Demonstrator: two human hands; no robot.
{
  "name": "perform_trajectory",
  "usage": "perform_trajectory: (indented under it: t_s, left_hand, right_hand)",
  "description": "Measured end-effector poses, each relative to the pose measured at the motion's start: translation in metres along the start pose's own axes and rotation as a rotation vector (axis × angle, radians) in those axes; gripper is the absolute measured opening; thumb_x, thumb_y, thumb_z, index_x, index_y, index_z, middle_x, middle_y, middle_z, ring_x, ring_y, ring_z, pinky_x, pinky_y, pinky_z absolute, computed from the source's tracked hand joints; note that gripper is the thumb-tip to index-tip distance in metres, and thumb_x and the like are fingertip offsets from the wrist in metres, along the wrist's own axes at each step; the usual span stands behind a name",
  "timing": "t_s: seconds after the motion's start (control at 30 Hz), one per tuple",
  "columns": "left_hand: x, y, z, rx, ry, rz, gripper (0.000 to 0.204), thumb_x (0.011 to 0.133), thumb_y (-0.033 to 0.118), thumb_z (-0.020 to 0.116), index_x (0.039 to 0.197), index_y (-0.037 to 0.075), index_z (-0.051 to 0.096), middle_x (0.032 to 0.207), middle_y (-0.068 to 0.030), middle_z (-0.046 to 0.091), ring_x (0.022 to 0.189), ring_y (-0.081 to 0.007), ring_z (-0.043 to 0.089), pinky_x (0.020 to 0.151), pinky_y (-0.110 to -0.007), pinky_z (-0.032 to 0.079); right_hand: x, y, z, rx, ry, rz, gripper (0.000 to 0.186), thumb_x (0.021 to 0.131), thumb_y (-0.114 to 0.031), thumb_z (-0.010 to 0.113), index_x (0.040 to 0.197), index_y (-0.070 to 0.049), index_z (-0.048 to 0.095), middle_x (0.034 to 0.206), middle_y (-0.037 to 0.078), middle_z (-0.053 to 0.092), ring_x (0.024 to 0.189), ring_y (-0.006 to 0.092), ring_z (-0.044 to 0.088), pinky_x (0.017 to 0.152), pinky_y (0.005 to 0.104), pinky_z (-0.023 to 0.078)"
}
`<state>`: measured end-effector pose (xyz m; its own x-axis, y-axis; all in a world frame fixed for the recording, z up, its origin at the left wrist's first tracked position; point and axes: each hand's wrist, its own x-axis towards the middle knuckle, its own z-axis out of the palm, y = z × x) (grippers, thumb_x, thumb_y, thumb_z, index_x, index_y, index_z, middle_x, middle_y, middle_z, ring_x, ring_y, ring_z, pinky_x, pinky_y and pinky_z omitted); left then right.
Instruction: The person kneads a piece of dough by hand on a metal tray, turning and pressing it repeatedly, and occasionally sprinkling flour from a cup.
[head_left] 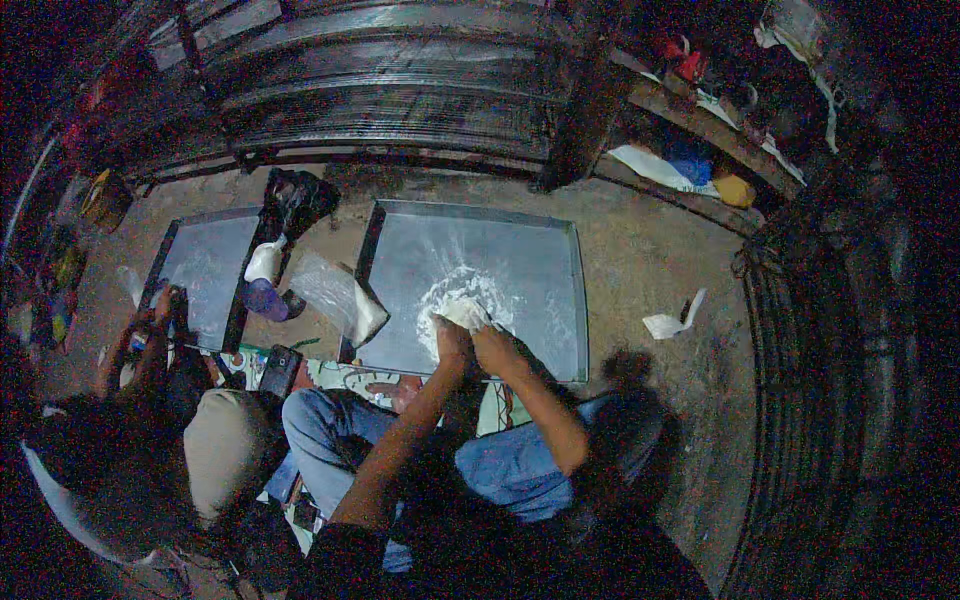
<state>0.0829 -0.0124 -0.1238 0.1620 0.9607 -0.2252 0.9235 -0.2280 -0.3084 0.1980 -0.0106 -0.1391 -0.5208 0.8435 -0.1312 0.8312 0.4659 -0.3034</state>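
Both of my hands meet on a white lump that looks like dough [464, 312], in the lower middle of a shallow grey metal tray [540, 270]. My left hand [452, 340] presses at its left and near side, with the fingers closed against it. Close beside it, my right hand [490, 348] grips the lump from the right, its fingertips partly hidden. White powder like flour [432, 300] lies in a rough ring around the lump and is smeared toward the tray's far side.
At the left a co-worker's hands [168, 300] are over a second grey tray [210, 240]. Between the trays are a clear plastic bag [330, 290], a purple-and-white container [264, 296] and a black bag [296, 200]. A phone [281, 370] lies nearer; a white paper piece [672, 322] is at right.
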Motion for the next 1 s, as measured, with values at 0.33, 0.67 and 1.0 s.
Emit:
perform_trajectory:
  t_s: [0.33, 0.67, 1.0]
  left_hand:
    - [-0.041, -0.056, 0.004, -0.345, 0.095, 0.112, 0.023, 0.077, 0.028, 0.059, 0.091, 0.014, 0.069, 0.094, -0.0070, 0.068, 0.100, -0.0269, 0.060, 0.088, -0.046, 0.043]
    - [-0.024, -0.042, 0.052, -0.425, 0.494, 0.211, 0.022, 0.071, 0.024, 0.062, 0.076, 0.004, 0.067, 0.080, -0.0167, 0.066, 0.074, -0.0290, 0.067, 0.066, -0.041, 0.053]
    - [-0.051, -0.046, 0.004, -0.549, 0.131, 0.139, 0.026, 0.072, 0.035, 0.061, 0.079, 0.012, 0.071, 0.081, -0.0095, 0.069, 0.076, -0.0271, 0.067, 0.068, -0.038, 0.054]
  right_hand:
    - [-0.003, -0.041, 0.042, -0.232, 0.246, 0.077, 0.010, 0.075, -0.013, 0.060, 0.073, -0.006, 0.067, 0.077, 0.014, 0.064, 0.072, 0.0291, 0.064, 0.060, 0.0407, 0.052]
    - [0.018, -0.027, 0.042, 0.011, 0.218, 0.188, 0.022, 0.076, -0.008, 0.055, 0.094, 0.002, 0.062, 0.082, 0.021, 0.063, 0.075, 0.0340, 0.065, 0.065, 0.0417, 0.053]
    - [-0.013, -0.039, -0.022, 0.229, 0.413, 0.006, 0.021, 0.075, -0.005, 0.054, 0.092, 0.006, 0.057, 0.086, 0.027, 0.059, 0.085, 0.0446, 0.057, 0.075, 0.0479, 0.047]
